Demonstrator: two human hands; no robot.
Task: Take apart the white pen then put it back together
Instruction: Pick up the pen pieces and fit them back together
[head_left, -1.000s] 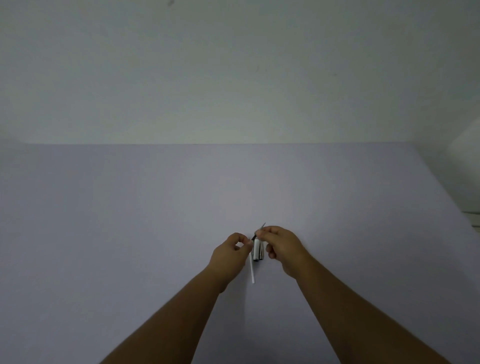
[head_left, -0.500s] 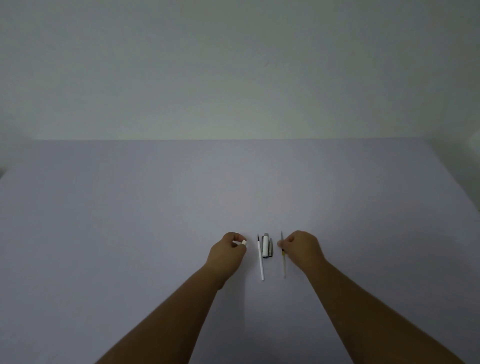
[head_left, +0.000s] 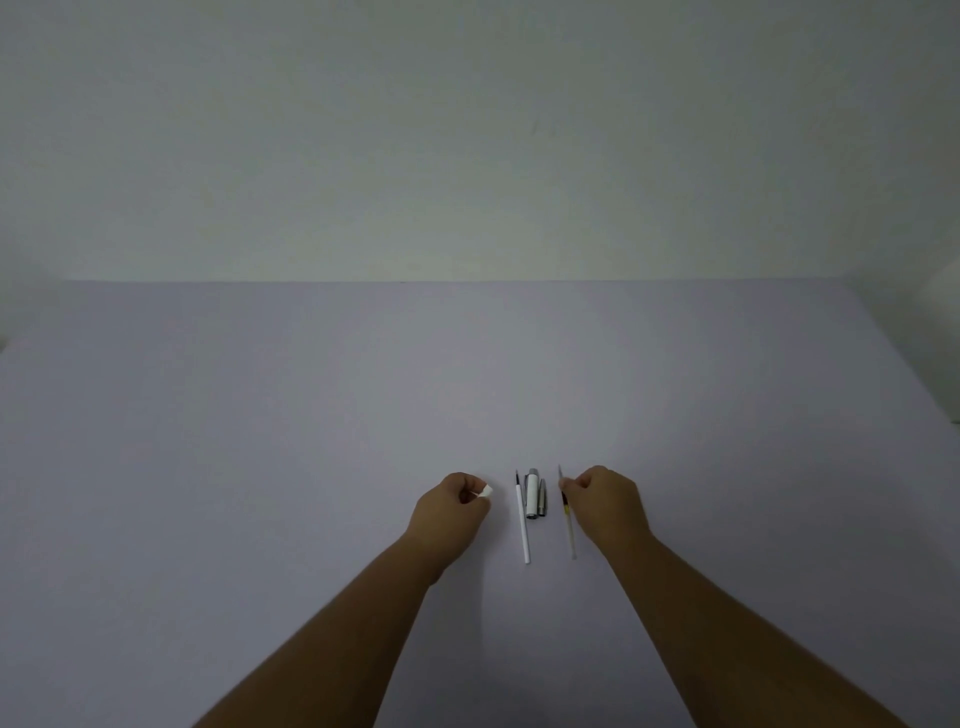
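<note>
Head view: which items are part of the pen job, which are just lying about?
Part of the job:
- small white piece pinched in left hand
- thin refill held by right hand
- white tube on the table
- short white cap with clip on the table

Just lying about:
- nothing; only the bare table and wall

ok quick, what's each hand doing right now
Left hand: closed, pinching a small white pen piece.
Right hand: closed on the thin ink refill.
</note>
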